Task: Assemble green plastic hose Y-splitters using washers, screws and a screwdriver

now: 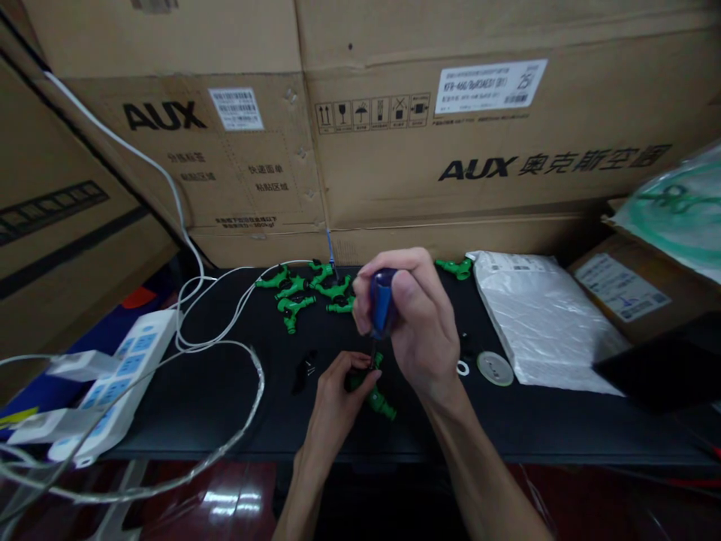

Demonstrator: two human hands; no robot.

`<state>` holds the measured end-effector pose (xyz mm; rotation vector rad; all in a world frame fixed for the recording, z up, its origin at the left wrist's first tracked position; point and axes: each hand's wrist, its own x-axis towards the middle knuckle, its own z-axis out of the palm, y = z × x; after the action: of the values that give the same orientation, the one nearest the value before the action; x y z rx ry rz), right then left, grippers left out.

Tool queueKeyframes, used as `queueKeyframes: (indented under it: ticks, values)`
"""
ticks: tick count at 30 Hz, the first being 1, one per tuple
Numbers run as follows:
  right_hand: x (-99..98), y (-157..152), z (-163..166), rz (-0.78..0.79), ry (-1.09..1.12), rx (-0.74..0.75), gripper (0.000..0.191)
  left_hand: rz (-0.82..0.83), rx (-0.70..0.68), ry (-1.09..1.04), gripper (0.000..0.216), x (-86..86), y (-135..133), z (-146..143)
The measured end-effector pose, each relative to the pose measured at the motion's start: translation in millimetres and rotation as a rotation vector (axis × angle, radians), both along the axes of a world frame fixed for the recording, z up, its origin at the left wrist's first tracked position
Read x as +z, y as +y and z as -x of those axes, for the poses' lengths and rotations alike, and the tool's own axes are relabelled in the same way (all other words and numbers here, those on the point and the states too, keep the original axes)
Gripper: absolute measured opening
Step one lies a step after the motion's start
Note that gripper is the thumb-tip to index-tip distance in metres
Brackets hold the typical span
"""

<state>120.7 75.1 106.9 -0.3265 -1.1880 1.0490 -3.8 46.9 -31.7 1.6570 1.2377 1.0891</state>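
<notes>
My right hand (420, 323) is closed round the blue handle of a screwdriver (382, 302), which stands nearly upright with its shaft pointing down. Below it, my left hand (343, 383) pinches a green plastic fitting (381, 403) on the black table, with fingertips beside the screwdriver's tip. Where the tip meets the fitting is mostly hidden by the fingers. Left of that hand lie small black parts and a few tiny screws (309, 368). Farther back, several similar green fittings (296, 306) are grouped on the table, and another green fitting (456, 268) sits apart to the right.
Large cardboard boxes (372, 180) wall off the back. At left are a white power strip (121, 383) and looping white cables (262, 376). A white padded bag (546, 323), a round disc (495, 368) and a white ring (463, 368) lie to the right.
</notes>
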Motion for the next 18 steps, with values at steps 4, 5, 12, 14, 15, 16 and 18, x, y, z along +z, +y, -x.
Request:
queueKeyframes:
  ticks: [4, 5, 12, 14, 15, 16, 18]
  values:
    - [1.0, -0.3, 1.1, -0.023, 0.031, 0.025, 0.03, -0.014, 0.024, -0.017, 0.007, -2.1, 1.0, 0.1]
    - [1.2, 0.0, 0.8, -0.003, 0.034, 0.044, 0.029, -0.01, 0.024, -0.015, 0.008, -2.5, 1.1, 0.1]
    - [-0.5, 0.4, 0.1, 0.014, -0.017, -0.092, 0.014, 0.013, 0.005, -0.015, 0.008, -2.2, 1.1, 0.0]
    - [-1.0, -0.1, 1.7, 0.001, -0.002, -0.093, 0.024, 0.014, 0.011, -0.016, 0.008, -2.0, 1.2, -0.1]
    - [-1.1, -0.3, 2.1, 0.007, 0.008, -0.079, 0.03, 0.013, 0.018, -0.018, 0.008, -2.3, 1.2, 0.0]
    - [-1.2, -0.4, 2.2, 0.021, 0.019, -0.061, 0.032, 0.011, 0.022, -0.018, 0.008, -3.0, 1.3, 0.1]
    - [-1.4, -0.7, 1.1, 0.041, 0.044, -0.03, 0.025, 0.004, 0.023, -0.012, 0.008, -4.9, 1.3, 0.3]
